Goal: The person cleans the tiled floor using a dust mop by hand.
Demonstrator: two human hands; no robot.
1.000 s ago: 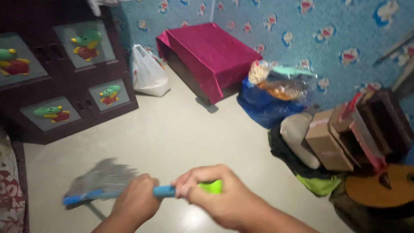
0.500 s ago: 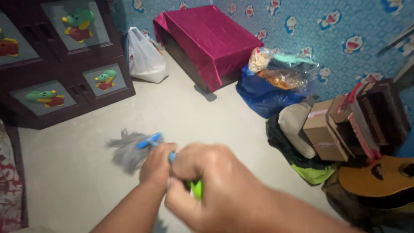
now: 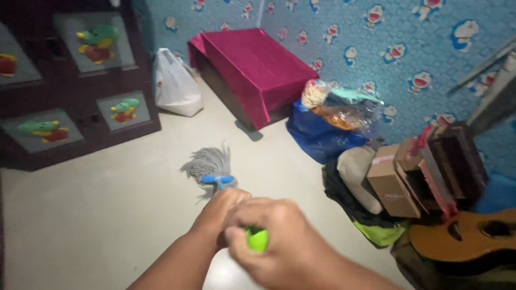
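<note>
Nearest to me, my right hand (image 3: 274,241) is wrapped tight around the bright green end of a mop handle (image 3: 257,239), and my left hand (image 3: 223,207) is clenched round the same handle just ahead of it, the two fists touching. Past my knuckles the handle runs down to a blue clamp and the grey string mop head (image 3: 208,162), which lies fanned out on the pale tiled floor (image 3: 107,193) near the middle of the room.

To my right, along the floor's right edge, sits the body of a wooden guitar (image 3: 467,241), and just beyond it a brown cardboard box (image 3: 389,182) leans against a dark wooden rack (image 3: 457,161); what the box holds I cannot tell. A grey cushion (image 3: 357,174) rests on dark and lime-green fabric beside the box. Farther along that edge a blue plastic bag (image 3: 317,134) bulges under clear bags of snacks (image 3: 338,107).

At the far corner a low stand draped in a magenta cloth (image 3: 252,67) meets the blue cartoon-patterned wallpaper (image 3: 387,37). A white plastic bag (image 3: 174,86), tied shut, stands just left of it, next to a dark cabinet (image 3: 75,91) whose door panels carry green and red cartoon stickers.
</note>
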